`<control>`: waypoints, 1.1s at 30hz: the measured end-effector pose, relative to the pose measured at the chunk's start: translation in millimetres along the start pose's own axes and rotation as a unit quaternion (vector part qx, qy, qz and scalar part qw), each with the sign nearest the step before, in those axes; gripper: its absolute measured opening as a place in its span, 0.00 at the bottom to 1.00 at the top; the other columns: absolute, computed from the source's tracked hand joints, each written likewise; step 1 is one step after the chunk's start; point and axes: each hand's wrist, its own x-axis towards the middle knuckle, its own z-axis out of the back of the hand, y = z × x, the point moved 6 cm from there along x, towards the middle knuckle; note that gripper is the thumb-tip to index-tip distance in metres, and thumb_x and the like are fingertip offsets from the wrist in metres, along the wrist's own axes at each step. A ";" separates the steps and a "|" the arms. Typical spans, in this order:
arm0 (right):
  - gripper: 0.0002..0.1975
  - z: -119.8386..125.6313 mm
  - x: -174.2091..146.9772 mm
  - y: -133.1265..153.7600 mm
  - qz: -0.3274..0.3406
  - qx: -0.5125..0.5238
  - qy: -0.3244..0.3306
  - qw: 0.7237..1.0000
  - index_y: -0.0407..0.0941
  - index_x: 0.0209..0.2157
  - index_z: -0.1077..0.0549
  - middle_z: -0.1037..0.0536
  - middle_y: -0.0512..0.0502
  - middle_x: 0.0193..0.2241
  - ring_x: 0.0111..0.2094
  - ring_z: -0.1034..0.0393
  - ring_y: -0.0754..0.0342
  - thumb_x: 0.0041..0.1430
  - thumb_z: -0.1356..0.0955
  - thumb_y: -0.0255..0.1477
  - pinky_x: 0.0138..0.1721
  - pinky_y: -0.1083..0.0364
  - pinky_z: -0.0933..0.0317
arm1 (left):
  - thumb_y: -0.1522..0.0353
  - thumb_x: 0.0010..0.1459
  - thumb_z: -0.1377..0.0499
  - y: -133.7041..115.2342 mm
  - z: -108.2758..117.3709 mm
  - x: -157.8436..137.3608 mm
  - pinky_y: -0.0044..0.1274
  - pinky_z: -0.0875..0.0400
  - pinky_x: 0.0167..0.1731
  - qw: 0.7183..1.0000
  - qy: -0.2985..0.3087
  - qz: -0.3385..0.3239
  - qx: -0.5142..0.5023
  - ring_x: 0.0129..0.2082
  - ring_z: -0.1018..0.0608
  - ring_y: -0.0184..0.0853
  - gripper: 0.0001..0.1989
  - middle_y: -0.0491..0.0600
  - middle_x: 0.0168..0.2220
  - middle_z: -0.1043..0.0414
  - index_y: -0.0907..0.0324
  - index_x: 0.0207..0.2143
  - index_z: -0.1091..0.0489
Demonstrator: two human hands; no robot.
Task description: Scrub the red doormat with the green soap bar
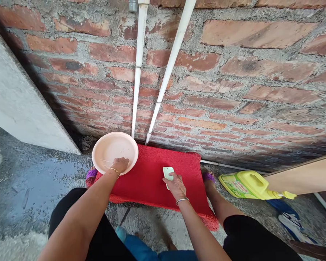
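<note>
While left hand (120, 165) grips the bowl (111, 150) rim, right hand (175, 185) clasps soap (167, 172) mid-mat (152, 181).

One basin (115, 150), one mat (152, 177), two pipes (138, 69), one yellow jug (250, 185)

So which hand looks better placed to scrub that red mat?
Probably the right hand: it holds the pale green bar pressed on the red mat. The left hand grips the pink basin rim at the mat's corner.
</note>
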 end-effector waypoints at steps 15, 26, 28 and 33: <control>0.19 44.4 17.4 -117.1 -0.113 0.129 -0.160 0.972 0.49 0.37 0.28 0.27 0.45 0.32 0.32 0.29 0.45 0.44 0.28 0.43 0.30 0.50 0.34 | 0.75 0.66 0.56 -3.5 6.0 -6.7 0.35 0.32 0.50 1.000 0.016 0.007 0.001 0.56 0.27 0.42 0.20 0.59 0.56 0.30 0.57 0.56 0.35; 0.17 -19.2 -8.3 59.5 0.076 0.057 -0.022 0.995 0.51 0.45 0.26 0.29 0.48 0.43 0.38 0.28 0.52 0.54 0.30 0.39 0.38 0.56 0.38 | 0.75 0.65 0.55 -3.7 2.7 -2.5 0.35 0.33 0.51 1.000 0.000 0.005 0.000 0.56 0.27 0.41 0.20 0.59 0.55 0.30 0.56 0.55 0.34; 0.18 -32.8 -15.6 93.6 0.111 0.041 -0.003 0.993 0.52 0.45 0.27 0.29 0.48 0.44 0.36 0.29 0.54 0.52 0.29 0.39 0.36 0.57 0.38 | 0.75 0.65 0.55 -3.7 2.8 -2.4 0.35 0.33 0.50 1.000 -0.010 0.004 0.002 0.55 0.26 0.41 0.20 0.59 0.55 0.30 0.55 0.55 0.34; 0.21 -48.4 -19.8 129.6 0.155 -0.004 0.030 0.987 0.51 0.46 0.27 0.30 0.45 0.45 0.40 0.29 0.51 0.50 0.27 0.40 0.37 0.55 0.38 | 0.75 0.65 0.55 -6.0 2.1 -0.9 0.36 0.33 0.49 1.000 -0.009 0.003 0.005 0.54 0.25 0.43 0.20 0.61 0.54 0.30 0.57 0.55 0.34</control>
